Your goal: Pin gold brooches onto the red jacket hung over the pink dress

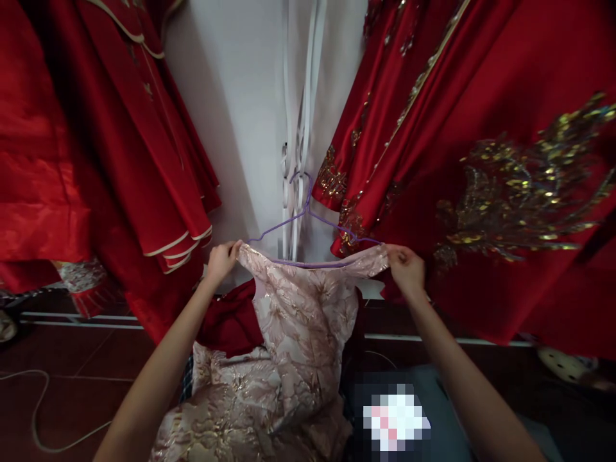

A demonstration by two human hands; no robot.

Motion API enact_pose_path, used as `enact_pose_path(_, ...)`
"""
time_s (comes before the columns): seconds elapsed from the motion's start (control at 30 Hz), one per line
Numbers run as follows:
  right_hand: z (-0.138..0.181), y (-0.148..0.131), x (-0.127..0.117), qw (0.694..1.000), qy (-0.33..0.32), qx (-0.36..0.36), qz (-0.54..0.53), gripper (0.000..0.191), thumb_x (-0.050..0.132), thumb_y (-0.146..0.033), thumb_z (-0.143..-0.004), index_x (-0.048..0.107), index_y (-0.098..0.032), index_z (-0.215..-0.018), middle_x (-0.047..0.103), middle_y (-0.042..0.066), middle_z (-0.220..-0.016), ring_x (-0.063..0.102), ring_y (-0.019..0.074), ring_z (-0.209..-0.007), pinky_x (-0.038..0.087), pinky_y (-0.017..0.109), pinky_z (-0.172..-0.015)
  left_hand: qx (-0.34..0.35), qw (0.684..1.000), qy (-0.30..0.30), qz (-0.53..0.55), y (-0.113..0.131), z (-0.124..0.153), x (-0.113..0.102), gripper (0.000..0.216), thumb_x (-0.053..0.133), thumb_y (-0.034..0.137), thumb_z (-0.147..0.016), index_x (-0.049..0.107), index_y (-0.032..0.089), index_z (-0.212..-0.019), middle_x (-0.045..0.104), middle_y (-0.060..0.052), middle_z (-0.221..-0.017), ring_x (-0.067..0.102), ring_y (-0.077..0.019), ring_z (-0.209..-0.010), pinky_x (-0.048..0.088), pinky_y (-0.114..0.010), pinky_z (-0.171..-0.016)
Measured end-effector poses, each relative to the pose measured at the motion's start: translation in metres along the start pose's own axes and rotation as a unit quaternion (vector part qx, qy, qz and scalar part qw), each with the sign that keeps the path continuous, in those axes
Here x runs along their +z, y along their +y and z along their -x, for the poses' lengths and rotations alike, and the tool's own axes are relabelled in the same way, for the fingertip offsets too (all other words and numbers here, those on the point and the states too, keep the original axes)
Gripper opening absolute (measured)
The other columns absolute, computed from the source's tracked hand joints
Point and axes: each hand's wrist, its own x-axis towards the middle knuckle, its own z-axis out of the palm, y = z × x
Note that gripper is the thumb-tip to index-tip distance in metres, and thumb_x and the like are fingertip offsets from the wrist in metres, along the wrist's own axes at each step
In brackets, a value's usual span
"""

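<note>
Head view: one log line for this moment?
left hand: grips pink garment, one shoulder | right hand: grips opposite shoulder | purple hanger: at neckline

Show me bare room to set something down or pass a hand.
Set down: floor between white cord and left forearm. Pass: along wall between left-side red garments and white straps. Crowded: upper right, sequined garments; lower centre, pale dress.

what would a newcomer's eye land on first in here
Probably the pale pink-gold dress at centre, its straps pinched by the left hand and right hand, a purple hanger at its neckline. Then the red garments hanging on both sides, with a glittering gold motif at far right.
</note>
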Motion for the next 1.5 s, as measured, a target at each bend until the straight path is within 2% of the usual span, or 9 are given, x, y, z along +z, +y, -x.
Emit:
enact_pose_path(0.07, 0.018, 0.012, -0.004, 0.999, 0.032, 0.008, 0.040, 0.039, 0.046, -0.043, -0.079, 0.062, -0.012, -0.094, 0.068, 0.018, -0.092, 0.064, 0.0256, -0.082, 0.049, 0.037, -0.073, -0.045, 0.999, -0.021, -0.016, -0.004, 0.019, 0.008, 0.043, 0.034, 0.045, -0.089, 0.064, 0.017, -0.077, 0.066, -0.010, -0.072, 0.060, -0.0188, -0.066, 0.030, -0.025, -0.056)
enact_pose_path(0.2, 0.064, 0.016, -0.014, 0.991, -0.001, -0.023, 0.131, 0.040, 0.043, -0.048, -0.082, 0.060, -0.016, -0.097, 0.068, 0.016, -0.092, 0.064, 0.0273, -0.080, 0.048, 0.040, -0.071, -0.059, 0.998, -0.035, 0.015, 0.005, 0.055, 0.020, 0.038, 0.034, 0.043, -0.090, 0.061, 0.019, -0.080, 0.065, -0.007, -0.070, 0.060, -0.0180, -0.065, 0.034, -0.024, -0.057)
enact_pose_path(0.27, 0.081, 0.004, -0.019, 0.985, -0.028, -0.084, 0.149, 0.037, 0.041, -0.048, -0.084, 0.060, -0.019, -0.097, 0.069, 0.012, -0.091, 0.064, 0.0252, -0.077, 0.048, 0.037, -0.069, -0.002, 0.999, -0.014, 0.047, 0.022, 0.063, 0.021, 0.033, 0.037, 0.043, -0.089, 0.060, 0.019, -0.084, 0.064, -0.005, -0.075, 0.060, -0.0174, -0.070, 0.038, -0.024, -0.063)
enact_pose_path(0.37, 0.090, -0.026, -0.023, 0.972, -0.044, -0.167, 0.157, 0.032, 0.041, -0.046, -0.087, 0.058, -0.020, -0.095, 0.068, 0.009, -0.092, 0.064, 0.0224, -0.078, 0.048, 0.033, -0.068, 0.147, 0.985, -0.004, 0.088, 0.062, 0.059, 0.016, 0.027, 0.042, 0.041, -0.088, 0.058, 0.019, -0.082, 0.062, -0.007, -0.094, 0.057, -0.0175, -0.089, 0.042, -0.028, -0.081)
enact_pose_path(0.47, 0.082, -0.048, -0.024, 0.968, -0.003, -0.199, 0.156, 0.031, 0.039, -0.044, -0.088, 0.056, -0.020, -0.095, 0.066, 0.010, -0.092, 0.063, 0.0223, -0.081, 0.047, 0.033, -0.071, 0.285, 0.951, -0.055, 0.110, 0.101, 0.043, 0.019, 0.022, 0.043, 0.033, -0.088, 0.058, 0.019, -0.082, 0.054, -0.007, -0.118, 0.049, -0.0183, -0.110, 0.038, -0.032, -0.095)
enact_pose_path(0.57, 0.067, -0.053, -0.028, 0.968, 0.051, -0.182, 0.165, 0.031, 0.040, -0.043, -0.088, 0.055, -0.018, -0.097, 0.066, 0.012, -0.093, 0.062, 0.0234, -0.081, 0.046, 0.033, -0.071, 0.347, 0.926, -0.116, 0.087, 0.124, 0.035, 0.038, 0.017, 0.047, 0.029, -0.086, 0.060, 0.019, -0.082, 0.048, -0.007, -0.131, 0.042, -0.0206, -0.120, 0.031, -0.039, -0.103)
enact_pose_path(0.77, 0.039, -0.029, -0.046, 0.958, 0.127, -0.118, 0.228, 0.026, 0.044, -0.039, -0.085, 0.057, -0.019, -0.096, 0.067, 0.012, -0.088, 0.062, 0.0250, -0.077, 0.043, 0.031, -0.067, 0.331, 0.934, -0.124, 0.057, 0.123, 0.056, 0.071, 0.021, 0.049, 0.036, -0.085, 0.064, 0.020, -0.081, 0.044, -0.004, -0.135, 0.038, -0.0238, -0.121, 0.016, -0.049, -0.108)
enact_pose_path(1.3, 0.016, -0.023, -0.060, 0.938, 0.098, -0.145, 0.299, 0.018, 0.048, -0.033, -0.082, 0.056, -0.022, -0.094, 0.068, 0.012, -0.085, 0.063, 0.0258, -0.073, 0.044, 0.033, -0.064, 0.344, 0.930, -0.109, 0.071, 0.123, 0.075, 0.049, 0.026, 0.047, 0.038, -0.087, 0.065, 0.021, -0.081, 0.039, -0.002, -0.140, 0.034, -0.0211, -0.126, 0.018, -0.045, -0.108)
enact_pose_path(1.5, 0.016, -0.050, -0.044, 0.926, 0.047, -0.248, 0.281, 0.019, 0.043, -0.032, -0.085, 0.056, -0.020, -0.094, 0.065, 0.010, -0.090, 0.061, 0.0228, -0.083, 0.045, 0.031, -0.074, 0.332, 0.936, -0.104, 0.062, 0.127, 0.077, 0.051, 0.025, 0.044, 0.037, -0.088, 0.064, 0.022, -0.086, 0.038, -0.002, -0.141, 0.033, -0.0209, -0.128, 0.019, -0.046, -0.108)
